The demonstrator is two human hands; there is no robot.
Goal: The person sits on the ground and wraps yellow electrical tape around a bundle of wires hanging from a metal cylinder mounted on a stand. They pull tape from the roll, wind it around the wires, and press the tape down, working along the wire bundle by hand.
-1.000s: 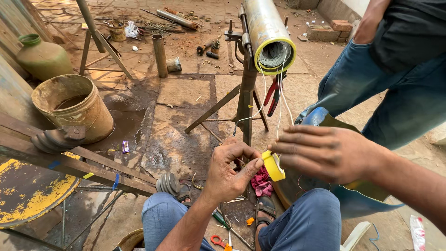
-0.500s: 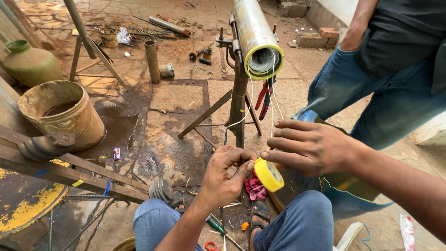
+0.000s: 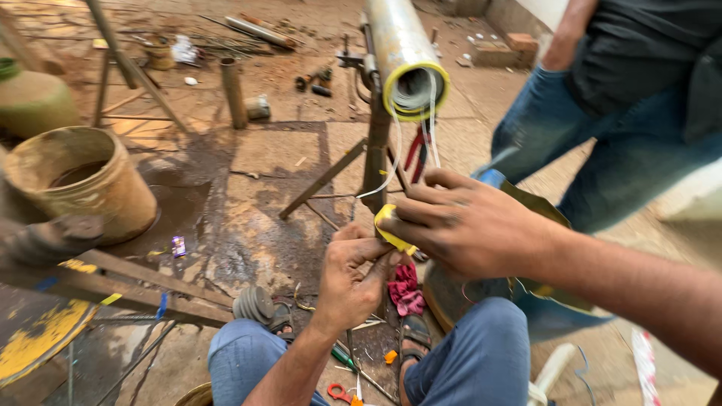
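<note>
Right hand (image 3: 470,229) closed on yellow tape roll (image 3: 391,228) — left hand (image 3: 353,274) just beneath, fingers pinching white wires (image 3: 392,162) that hang from the metal pipe (image 3: 402,56) beyond.

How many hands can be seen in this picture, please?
2: the left hand low in the middle and the right hand beside it, both on a yellow tape roll. The standing person's hands are out of view.

A dirty bucket (image 3: 79,184) stood on the wet floor at left. A short pipe (image 3: 234,92) stood upright beyond. A red cloth (image 3: 406,288) lay between the knees.
</note>
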